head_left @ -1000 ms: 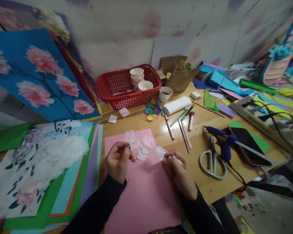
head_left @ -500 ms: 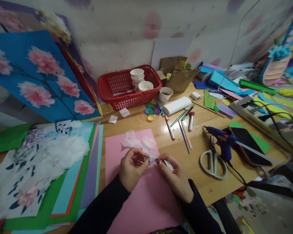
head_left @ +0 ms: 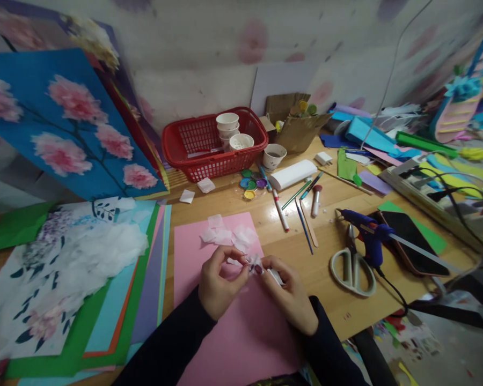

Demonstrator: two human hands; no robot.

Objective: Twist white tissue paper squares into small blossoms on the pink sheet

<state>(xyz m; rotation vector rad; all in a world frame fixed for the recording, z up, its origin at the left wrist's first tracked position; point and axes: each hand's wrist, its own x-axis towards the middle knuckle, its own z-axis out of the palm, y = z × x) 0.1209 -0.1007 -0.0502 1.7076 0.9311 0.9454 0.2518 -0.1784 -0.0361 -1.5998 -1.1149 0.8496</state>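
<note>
Above a pink sheet (head_left: 209, 343), my left hand (head_left: 221, 281) is closed in a pinch on the left side of a small crumpled piece of pale tissue paper (head_left: 254, 261). My right hand (head_left: 287, 287) pinches the same piece from the right, its fingers closed. Another white scrap (head_left: 276, 276) shows by the right hand's fingers, partly hidden. Loose pale pink tissue squares (head_left: 219, 235) lie on the upper part of the sheet, just beyond the hands.
A red basket (head_left: 193, 170) with paper cups stands at the back. Scissors (head_left: 352, 271), a glue gun (head_left: 368, 230) and a phone (head_left: 412, 241) lie at right. Layered coloured sheets (head_left: 148, 289) are at left; a blue flower picture (head_left: 28, 120) leans behind them.
The fingertips have shifted, and the crumpled tissue between them now shows more fully. Both hands have otherwise stayed nearly in place.
</note>
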